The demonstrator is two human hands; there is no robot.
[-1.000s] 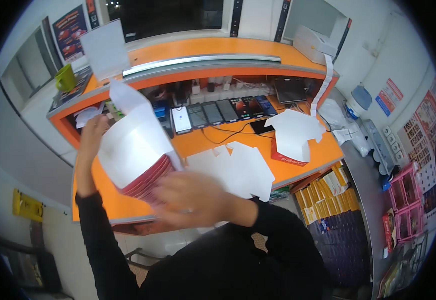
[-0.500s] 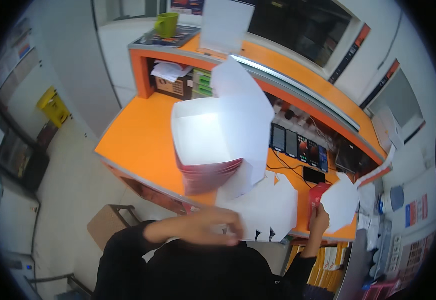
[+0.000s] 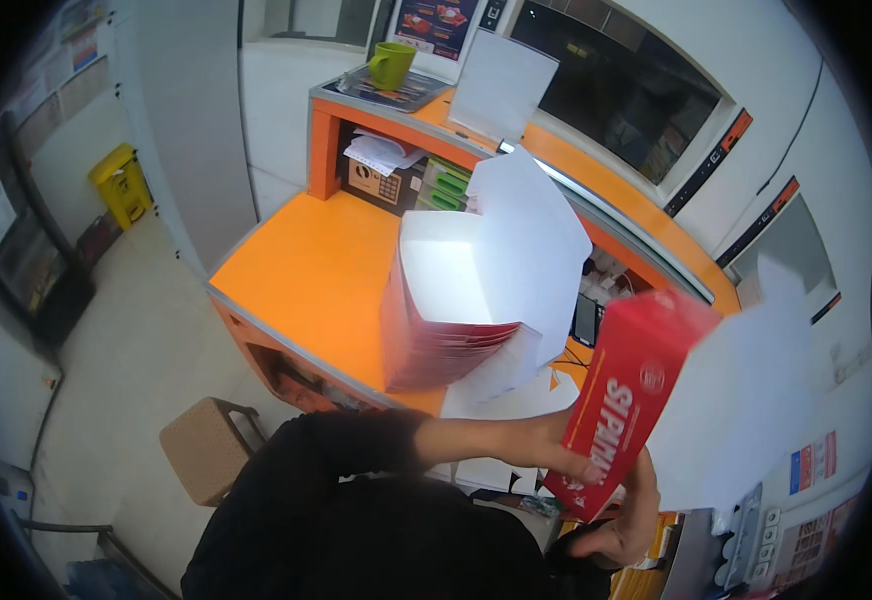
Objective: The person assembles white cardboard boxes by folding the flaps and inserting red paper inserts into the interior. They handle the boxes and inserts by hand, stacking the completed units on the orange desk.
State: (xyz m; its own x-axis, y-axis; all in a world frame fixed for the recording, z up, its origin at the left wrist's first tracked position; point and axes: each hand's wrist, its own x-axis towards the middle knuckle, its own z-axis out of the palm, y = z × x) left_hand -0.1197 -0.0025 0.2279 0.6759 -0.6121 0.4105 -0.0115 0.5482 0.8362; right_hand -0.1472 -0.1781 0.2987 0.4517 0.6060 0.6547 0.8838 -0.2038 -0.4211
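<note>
A red cardboard box (image 3: 621, 385) with a wide white lid flap (image 3: 741, 400) is tilted in front of me, over the right part of the counter. My left hand (image 3: 554, 448) grips its near left side, thumb on the printed red face. Around the lower right corner of the box curls my right hand (image 3: 631, 520), its fingers partly hidden. Left of it stands a tall stack of nested boxes (image 3: 436, 345) of the same kind, white inside, with their lids (image 3: 531, 240) raised at the back. Flat white cardboard (image 3: 511, 402) lies beside the stack, partly covered by my left arm.
The orange counter (image 3: 301, 270) has a raised shelf behind, bearing a green mug (image 3: 391, 66) and a white panel (image 3: 504, 85). Below the shelf are a small safe (image 3: 374, 180) and green trays (image 3: 444, 180). A phone (image 3: 586, 318) shows behind the held box. A brown stool (image 3: 206, 450) stands at left.
The red box, held low at right in my right hand, has come up and nearer. My left hand has moved right from empty air and taken hold of it. The view has shifted.
</note>
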